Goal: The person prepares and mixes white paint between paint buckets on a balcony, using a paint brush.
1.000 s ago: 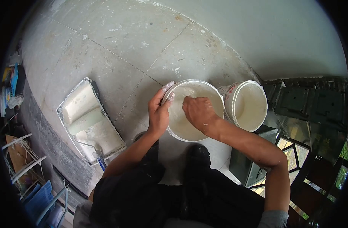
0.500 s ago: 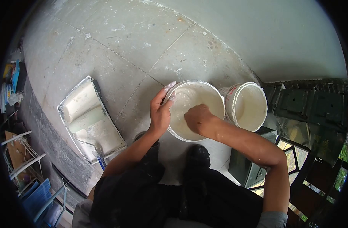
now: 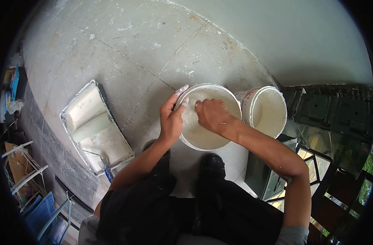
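A white bucket [image 3: 190, 143] of whitish paint stands on the floor in front of my feet. My left hand [image 3: 173, 116] grips its left rim, the thumb inside and the paint-smeared fingers along the outer side. Inside the bucket, over the paint, my right hand [image 3: 214, 116] is closed in a fist; whatever it may hold is hidden. Touching or close against the right side stands a second white bucket [image 3: 252, 94], its inside coated pale. To the left lies a paint tray [image 3: 125, 152] with a pale roller [image 3: 92, 130] in it, its blue handle [image 3: 108, 174] over the near edge.
The tiled floor [image 3: 125, 45] is spotted with white paint and meets a pale wall [image 3: 300, 41] at upper right. Dark green metal cases [image 3: 317, 110] and a grille stand at right. A rack [image 3: 29, 183] and assorted goods line the left side.
Inside the bucket, my right hand has shifted up and slightly left, towards the far side. My left hand stays on the rim.
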The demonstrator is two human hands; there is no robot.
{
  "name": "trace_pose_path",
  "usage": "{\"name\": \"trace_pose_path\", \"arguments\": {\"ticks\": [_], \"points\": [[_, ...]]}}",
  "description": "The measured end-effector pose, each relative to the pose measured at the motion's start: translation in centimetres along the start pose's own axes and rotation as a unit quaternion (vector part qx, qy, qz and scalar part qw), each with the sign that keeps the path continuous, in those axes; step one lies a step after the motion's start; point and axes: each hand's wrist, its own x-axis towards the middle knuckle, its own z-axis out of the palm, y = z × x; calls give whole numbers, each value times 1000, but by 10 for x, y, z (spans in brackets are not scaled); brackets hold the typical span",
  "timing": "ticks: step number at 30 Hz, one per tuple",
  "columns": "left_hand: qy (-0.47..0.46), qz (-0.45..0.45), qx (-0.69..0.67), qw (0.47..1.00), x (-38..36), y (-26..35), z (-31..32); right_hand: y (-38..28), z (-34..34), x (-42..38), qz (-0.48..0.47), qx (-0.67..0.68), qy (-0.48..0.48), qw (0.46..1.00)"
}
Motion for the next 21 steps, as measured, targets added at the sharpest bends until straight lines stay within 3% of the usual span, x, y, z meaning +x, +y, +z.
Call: {"name": "trace_pose_path", "arguments": {"ticks": [2,3,6,7,10,11,15,18,19,21], "points": [[-3,-5,3,1000,1,-3,-3,-1,1,-4,47,-38,90,994],[-1,-1,-4,1000,1,-3,-3,-2,-1,-7,69,-49,-9,996],[0,10,-14,1000,2,-3,-1,-13,-10,-6,-24,-21,-165,986],[0,12,-8,1000,2,-4,-2,-15,-15,-4,-25,18,-150,988],[-3,8,-9,1000,1,-4,-2,-5,-6,5,76,44,14,996],[-3,5,-11,1000,1,-3,-2,-2,-4,3,86,-2,69,994],[-3,11,-26,1000,1,-4,-3,-4,-17,-1,36,-36,-191,980],[-4,8,-20,1000,1,-5,-2,-5,-19,7,33,73,-175,981],[-1,4,-12,1000,1,-2,-1,0,-11,7,61,83,-78,992],[2,0,-4,1000,1,-1,-1,6,-2,0,85,19,12,996]]}}
